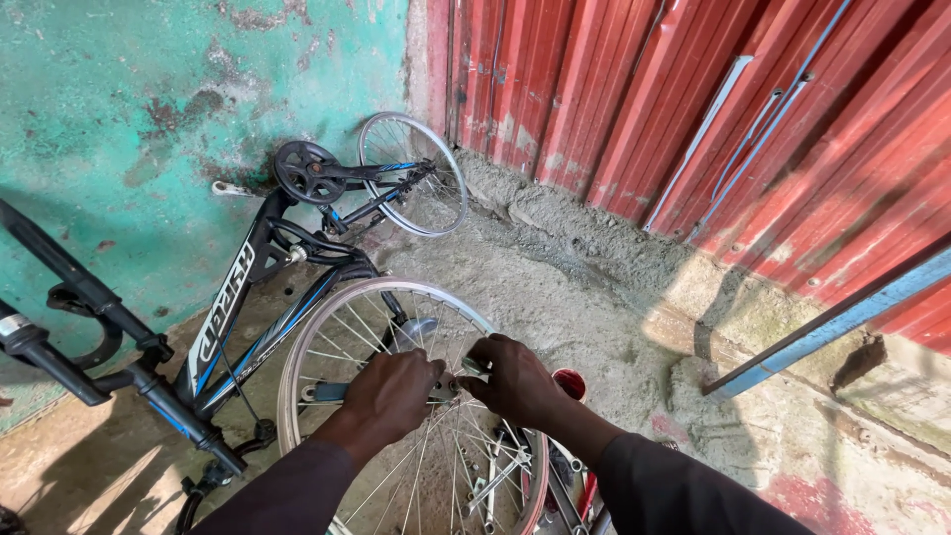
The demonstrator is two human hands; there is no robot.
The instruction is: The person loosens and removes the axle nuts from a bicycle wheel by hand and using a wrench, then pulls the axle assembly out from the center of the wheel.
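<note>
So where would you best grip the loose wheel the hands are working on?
By the silver rim on its bare left arc, coming from the left: the loose wheel lies tilted, both hands crowd the hub, and thin spokes give poor purchase.

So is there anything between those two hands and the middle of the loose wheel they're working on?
Nothing visible. The left hand and right hand are both already at the hub of the loose wheel, the left gripping a flat wrench there. The black and blue bicycle frame lies to the left, behind the wheel, not between.

Bare silver spoked bicycle wheel, tyreless, tilted near-flat above the ground, spanner across its hub.
</note>
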